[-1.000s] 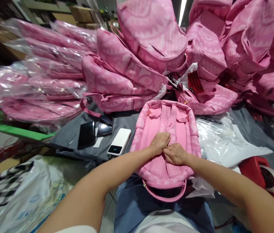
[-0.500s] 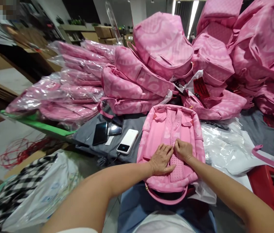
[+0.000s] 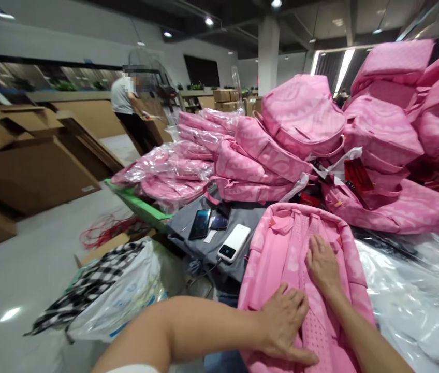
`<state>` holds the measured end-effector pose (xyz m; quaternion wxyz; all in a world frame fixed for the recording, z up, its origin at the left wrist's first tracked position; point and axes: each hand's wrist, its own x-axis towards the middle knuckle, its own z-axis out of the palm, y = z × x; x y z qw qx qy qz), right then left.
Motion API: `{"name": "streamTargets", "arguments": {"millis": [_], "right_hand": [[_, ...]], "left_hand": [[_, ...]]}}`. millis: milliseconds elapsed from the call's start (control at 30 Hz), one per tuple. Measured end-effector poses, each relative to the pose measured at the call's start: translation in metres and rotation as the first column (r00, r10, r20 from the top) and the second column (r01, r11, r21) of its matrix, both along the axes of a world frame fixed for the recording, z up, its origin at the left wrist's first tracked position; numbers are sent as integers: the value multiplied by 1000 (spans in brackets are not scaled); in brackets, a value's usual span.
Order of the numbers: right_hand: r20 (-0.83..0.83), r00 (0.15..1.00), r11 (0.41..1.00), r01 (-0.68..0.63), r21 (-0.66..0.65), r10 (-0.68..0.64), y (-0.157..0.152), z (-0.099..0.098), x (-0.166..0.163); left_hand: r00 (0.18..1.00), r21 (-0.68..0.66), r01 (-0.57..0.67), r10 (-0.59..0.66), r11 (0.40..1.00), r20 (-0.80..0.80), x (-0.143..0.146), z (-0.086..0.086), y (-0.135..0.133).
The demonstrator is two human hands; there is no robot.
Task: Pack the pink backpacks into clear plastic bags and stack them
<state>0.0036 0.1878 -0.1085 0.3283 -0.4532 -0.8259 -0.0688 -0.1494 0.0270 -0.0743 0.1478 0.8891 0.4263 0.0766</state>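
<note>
Backpack [image 3: 281, 259] laid back-up on table [image 3: 204, 243]. Left hand [image 3: 285, 324], right hand [image 3: 322, 264] pressed flat on it, fingers spread.

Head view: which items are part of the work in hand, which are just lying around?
In hand:
- pink backpack, lying back side up
- left hand flat on it
- right hand flat on it

Lying about:
- power bank
- phone
- backpack pile
- bagged backpacks
- checked cloth
</note>
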Motion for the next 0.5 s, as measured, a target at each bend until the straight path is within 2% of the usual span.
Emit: {"name": "streamTargets", "arguments": {"millis": [100,200,267,367,500], "right_hand": [[-205,978,984,-74,-161,40,-2,-25,-1],[-265,964,980,-45,-193,-8,-3,-25,1],[-305,950,979,1,-204,-64,1,-19,8],[-361,923,975,62,-213,-137,13,-1,35],[-334,906,947,171,-271,-259,35,20,89]], "left_hand": [[987,-1,-112,112,994,112,-3,13,52],[939,174,-291,246,941,242,-2,12,115],[928,218,-357,319,908,193,0,-1,145],[930,232,-367,355,901,96,-4,-28,159],[926,298,-376,368,878,83,-15,-52,151]]}}
